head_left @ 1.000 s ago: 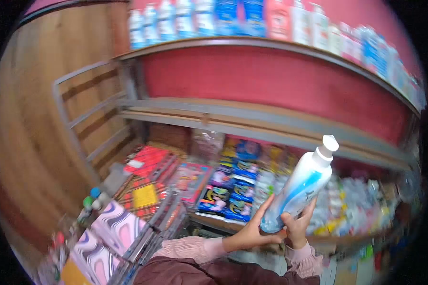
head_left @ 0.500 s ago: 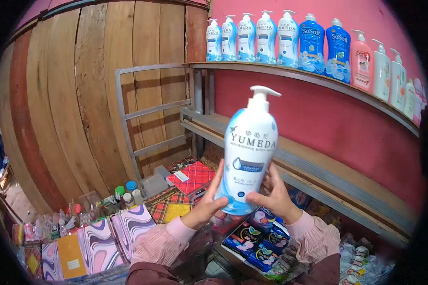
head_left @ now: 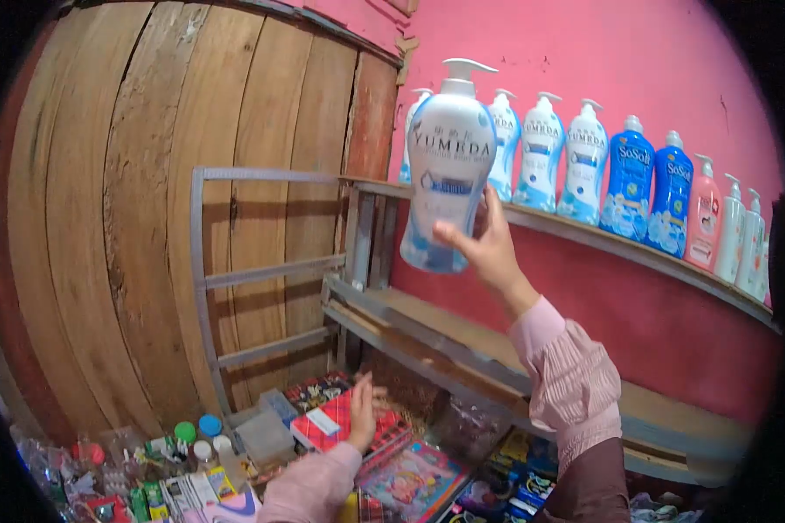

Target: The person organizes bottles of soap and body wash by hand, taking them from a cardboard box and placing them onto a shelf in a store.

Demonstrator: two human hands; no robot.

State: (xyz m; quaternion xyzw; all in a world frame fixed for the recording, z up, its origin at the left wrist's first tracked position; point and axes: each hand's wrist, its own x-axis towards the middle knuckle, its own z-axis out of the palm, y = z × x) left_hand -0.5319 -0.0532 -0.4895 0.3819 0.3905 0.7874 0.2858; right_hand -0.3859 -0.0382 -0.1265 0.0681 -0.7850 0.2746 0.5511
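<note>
A white and blue Yumeda body wash pump bottle [head_left: 449,166] is held up in front of the top shelf, a little tilted. My right hand [head_left: 488,248] grips it low on its right side, thumb across the front and the other fingers behind. The bottle overlaps part of the row of similar Yumeda bottles [head_left: 541,157] on the shelf. Lower down, my left hand [head_left: 364,414] is empty, with its fingers stretched upward. It overlaps a red plaid book [head_left: 327,423] with a white label in this view.
The top shelf [head_left: 532,218] also carries blue SoSoft bottles [head_left: 630,179], a pink pump bottle [head_left: 703,213] and pale pump bottles. A lower wooden shelf [head_left: 462,331] runs beneath. A metal frame [head_left: 199,261] stands against the plank wall. Packets, books and small bottles crowd the area below.
The bottle has gone up toward the top shelf in my right hand. My left hand has let go and dropped toward the plaid book. The view has tilted upward.
</note>
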